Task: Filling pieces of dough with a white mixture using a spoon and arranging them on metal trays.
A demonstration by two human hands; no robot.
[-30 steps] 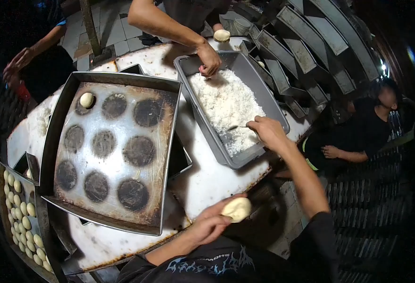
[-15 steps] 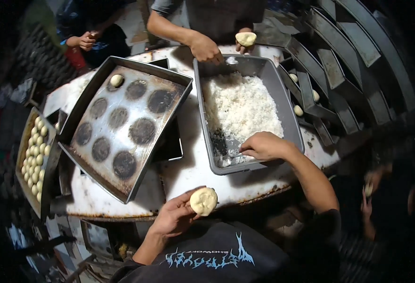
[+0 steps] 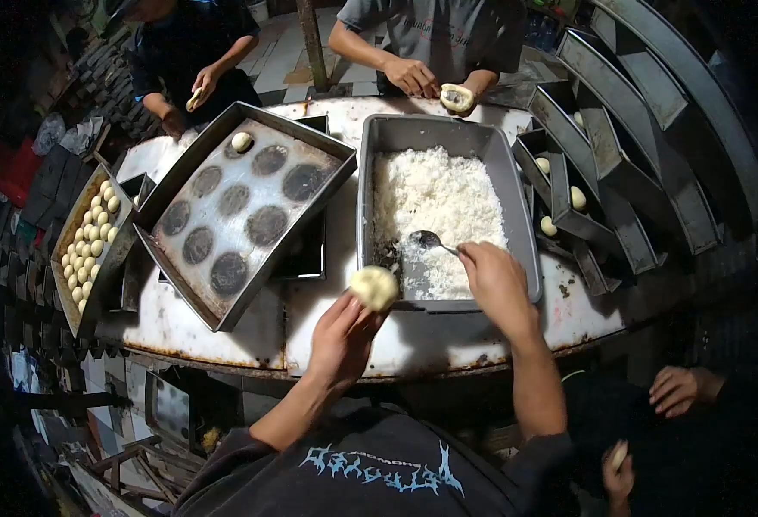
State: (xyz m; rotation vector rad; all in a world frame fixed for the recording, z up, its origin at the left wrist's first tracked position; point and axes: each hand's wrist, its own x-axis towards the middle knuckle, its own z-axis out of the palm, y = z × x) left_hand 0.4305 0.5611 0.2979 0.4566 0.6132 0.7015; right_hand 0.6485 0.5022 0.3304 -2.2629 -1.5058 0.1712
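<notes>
Dough round (image 3: 374, 289), pale, held up in my left hand (image 3: 342, 338), fingers gripping it from beneath. In view it covers the near left corner of the grey tub (image 3: 518, 228) on the counter (image 3: 310, 312); height above the rim I cannot tell. Right hand (image 3: 498, 289): thumb and fingers pinched on the handle of a spoon (image 3: 425, 239). Spoon's long axis slants, bowl away and leftward, handle back toward my right fingers. White crumbs (image 3: 448, 189) lie beyond and right of the bowl; whether it carries any, unclear. Relation to mind, I judge: dough sits nearer me and left of the bowl, apart from it, on a short diagonal. Right hand nearer the crumbs.
</notes>
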